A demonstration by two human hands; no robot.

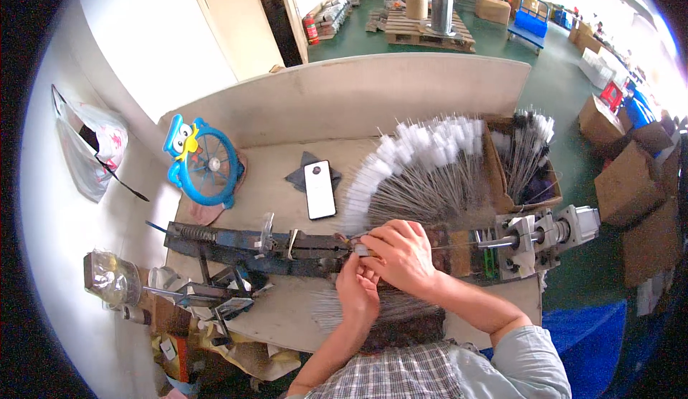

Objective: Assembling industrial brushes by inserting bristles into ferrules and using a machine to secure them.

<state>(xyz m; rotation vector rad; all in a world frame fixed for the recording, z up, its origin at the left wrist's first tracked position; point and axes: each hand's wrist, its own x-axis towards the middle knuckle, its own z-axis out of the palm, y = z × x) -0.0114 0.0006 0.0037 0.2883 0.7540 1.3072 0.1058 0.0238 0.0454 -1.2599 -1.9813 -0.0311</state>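
Centrally, hands (383, 266) pinch small white-tipped wire brush (360, 250) at blue jig (251, 243).

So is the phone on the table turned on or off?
It looks on: the phone lies flat, face up, and its screen shows bright white.

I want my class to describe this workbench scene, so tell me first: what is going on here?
A person sits at a workbench with both hands together at a long dark metal jig that runs across it. The left hand and right hand pinch something small at the jig's middle; what it is cannot be made out. Behind them lies a fan of white-tipped wire brushes, with more in a cardboard box. A phone and a small blue fan lie to the left.
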